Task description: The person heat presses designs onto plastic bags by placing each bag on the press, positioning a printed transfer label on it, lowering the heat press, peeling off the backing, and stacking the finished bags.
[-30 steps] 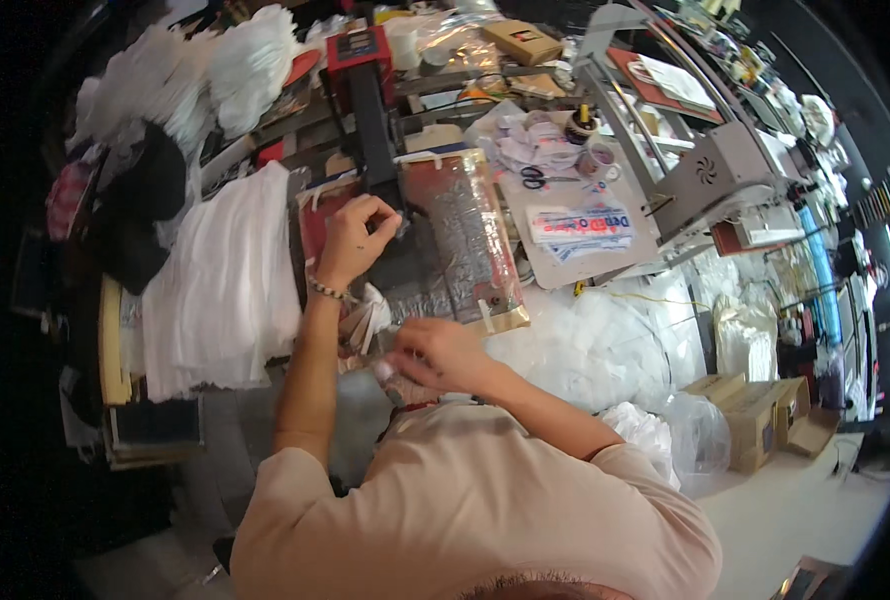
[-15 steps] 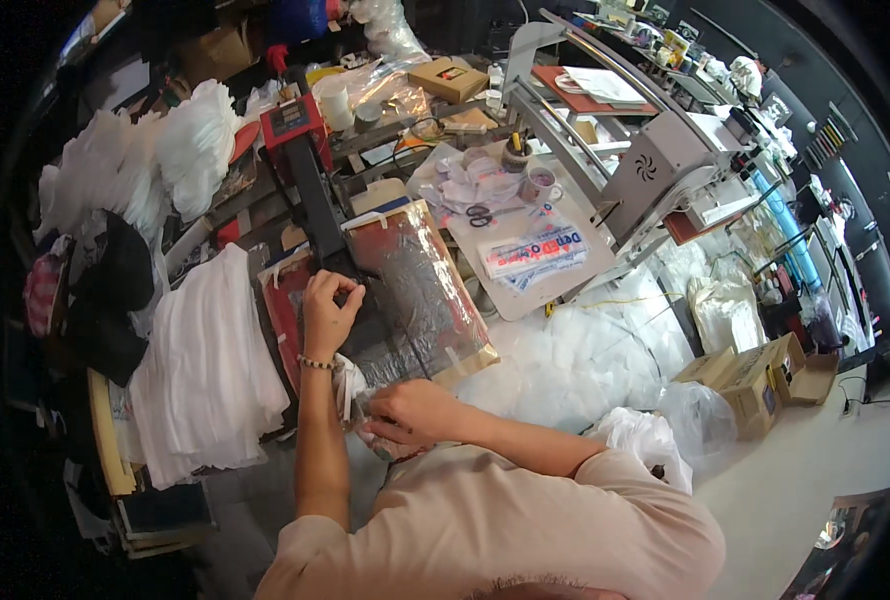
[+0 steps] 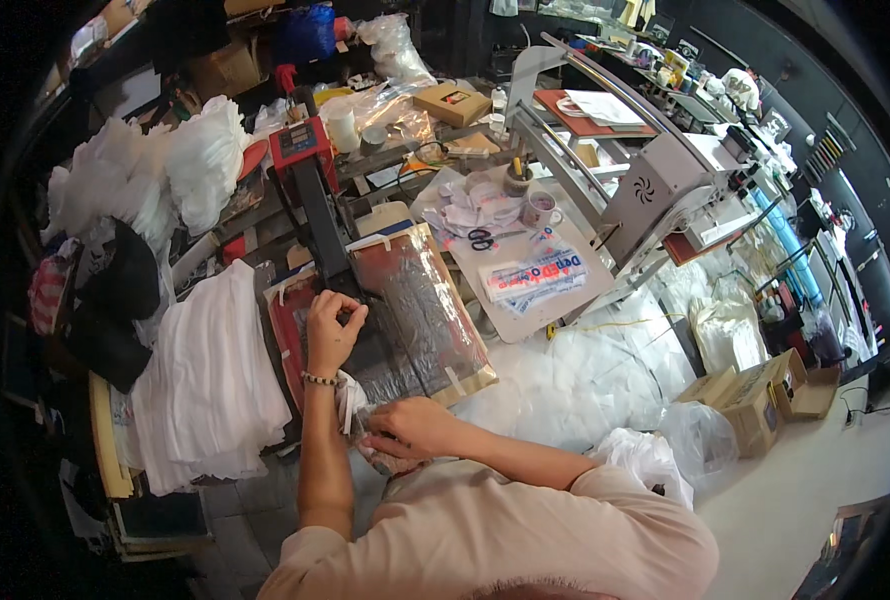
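My left hand [image 3: 337,330], a beaded bracelet at its wrist, is over the dark middle of a heat press [image 3: 317,215] with a red control box. Its thumb and fingers are pinched together; what they hold, if anything, is hidden. Close to my body, my right hand [image 3: 417,427] is curled with the fingers bent down, beside a white wrapped bundle [image 3: 351,398]. What lies in its grip is hidden by the fingers. Around the press lies a reddish board [image 3: 410,290] with shiny film and taped tan edges.
White sheets [image 3: 210,380] are stacked at the left. Right of the press, a pale board [image 3: 525,325] carries scissors [image 3: 482,239], a mug [image 3: 541,209] and printed plastic bags [image 3: 537,278]. A grey machine [image 3: 655,190] stands beyond. Open cartons [image 3: 755,405] and plastic bags [image 3: 640,460] lie at the right.
The whole view has tilted slightly, so the scene sits a little lower. Both hands keep nearly the same pose and place, with only slight shifts.
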The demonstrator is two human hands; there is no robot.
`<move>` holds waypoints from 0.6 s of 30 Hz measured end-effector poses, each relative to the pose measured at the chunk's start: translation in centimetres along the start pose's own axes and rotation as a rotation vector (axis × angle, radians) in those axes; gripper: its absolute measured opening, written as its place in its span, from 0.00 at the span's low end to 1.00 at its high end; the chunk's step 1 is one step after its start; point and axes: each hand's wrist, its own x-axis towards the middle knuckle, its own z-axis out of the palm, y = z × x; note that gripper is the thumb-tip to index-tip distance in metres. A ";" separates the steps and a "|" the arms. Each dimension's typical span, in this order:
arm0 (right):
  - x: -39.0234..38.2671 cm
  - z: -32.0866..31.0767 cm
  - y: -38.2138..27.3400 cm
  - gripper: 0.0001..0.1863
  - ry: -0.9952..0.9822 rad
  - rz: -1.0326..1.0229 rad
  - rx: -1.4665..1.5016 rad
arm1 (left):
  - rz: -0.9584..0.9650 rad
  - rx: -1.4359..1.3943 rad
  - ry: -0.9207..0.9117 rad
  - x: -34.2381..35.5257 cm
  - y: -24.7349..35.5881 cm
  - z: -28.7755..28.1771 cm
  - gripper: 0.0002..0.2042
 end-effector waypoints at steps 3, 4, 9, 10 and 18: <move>0.0 0.1 0.1 0.19 -0.003 0.013 0.013 | 0.000 0.014 -0.011 0.0 0.1 -0.1 0.07; 0.0 0.2 0.2 0.19 -0.001 0.007 0.011 | 0.004 0.013 -0.009 -0.1 0.0 -0.2 0.07; 0.0 0.1 0.2 0.19 0.005 -0.008 0.033 | 0.002 -0.011 0.011 -0.5 -0.6 0.1 0.07; 0.1 0.1 0.2 0.19 0.000 -0.004 0.023 | 0.000 -0.014 0.012 -0.5 -0.5 0.1 0.07; 0.1 -0.2 0.1 0.16 -0.005 -0.026 0.038 | 0.022 0.005 0.011 -0.5 -0.7 0.0 0.07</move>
